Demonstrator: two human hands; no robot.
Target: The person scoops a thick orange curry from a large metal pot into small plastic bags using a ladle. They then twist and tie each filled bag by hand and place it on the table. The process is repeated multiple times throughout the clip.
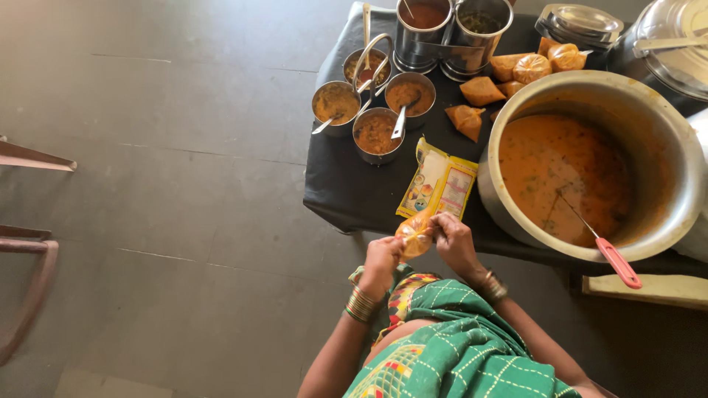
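Both my hands hold a small clear plastic pouch (413, 234) filled with orange curry, in front of my body, below the table's near edge. My left hand (383, 258) grips its lower left side. My right hand (451, 237) pinches its top at the right. On the black-covered table (339, 184) just beyond lies a yellow printed packet (439, 182). A large steel pot (590, 166) of orange curry stands to the right, with a red-handled ladle (616, 259) leaning in it.
Several filled, tied pouches (509, 81) lie behind the pot. A carrier of small steel bowls (375, 103) with spoons sits at the table's left, two taller steel tins (451, 29) behind. A lidded pot (675, 44) stands at far right. Grey tiled floor (169, 191) lies left.
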